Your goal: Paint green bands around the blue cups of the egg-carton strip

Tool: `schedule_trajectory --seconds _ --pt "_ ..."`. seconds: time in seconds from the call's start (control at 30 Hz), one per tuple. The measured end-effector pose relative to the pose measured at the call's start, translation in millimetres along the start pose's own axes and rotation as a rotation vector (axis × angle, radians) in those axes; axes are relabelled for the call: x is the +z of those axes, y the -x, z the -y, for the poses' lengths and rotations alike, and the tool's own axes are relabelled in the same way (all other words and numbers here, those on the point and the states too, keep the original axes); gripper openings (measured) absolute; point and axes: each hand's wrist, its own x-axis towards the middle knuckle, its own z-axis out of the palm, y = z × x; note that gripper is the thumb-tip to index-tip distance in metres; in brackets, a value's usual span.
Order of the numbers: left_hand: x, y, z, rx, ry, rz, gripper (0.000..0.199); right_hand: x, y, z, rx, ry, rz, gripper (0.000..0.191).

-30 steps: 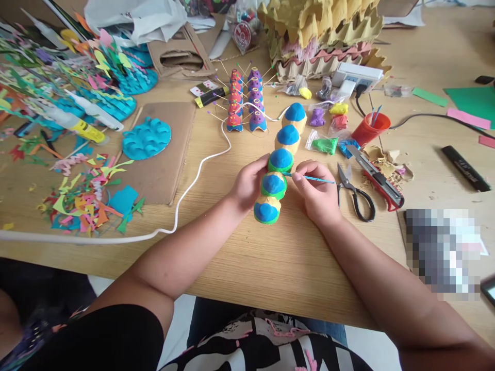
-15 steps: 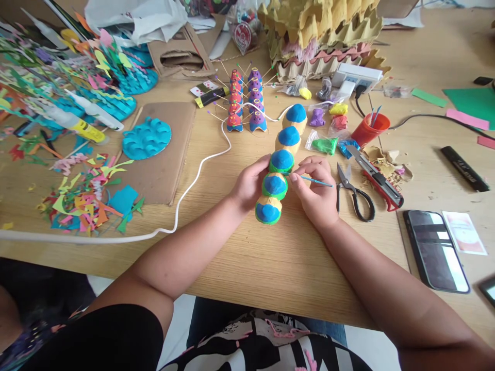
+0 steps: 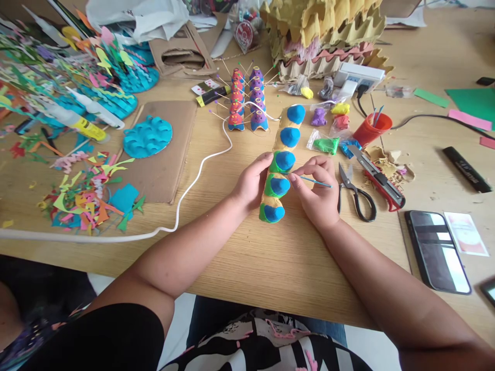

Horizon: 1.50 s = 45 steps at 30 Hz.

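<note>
While the left grip (image 3: 252,182) holds the egg-carton strip (image 3: 283,162), seemingly to steady it, the right grip (image 3: 317,195) pinches a slim blue tool (image 3: 317,182).

No wording, brand or number could be read with certainty. Markings noted: a flat black rectangular bar (image 3: 467,169) at the right of the table bears pale characters, too small to decipher. A clear plastic bag (image 3: 253,13) at the back carries a round red-and-white emblem (image 3: 244,36); any lettering on it is illegible. A white plastic bottle (image 3: 61,116) at left has a yellow label (image 3: 89,128), its print blurred. A white rectangular card (image 3: 466,234), just beside the dark phone (image 3: 436,252), shows reddish printing, unreadable. A small black-and-yellow box (image 3: 212,96) shows no legible inscription.
</note>
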Motion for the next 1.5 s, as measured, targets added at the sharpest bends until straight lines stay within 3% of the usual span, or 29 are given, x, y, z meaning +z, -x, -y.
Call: schedule_trajectory --seconds 0.37,1.1,1.5 --pt "2.2 1.1 0.0 0.067 -0.159 -0.083 0.037 1.8 -0.8 -4.1 0.054 -0.046 0.003 0.032" --pt "3.1 2.6 5.9 0.219 -0.233 -0.043 0.03 2.1 0.4 -2.7 0.027 -0.085 0.025 0.027" --pt "3.9 2.5 5.3 0.215 -0.239 -0.061 0.029 3.0 0.7 -2.3 0.022 -0.068 0.014 0.034"
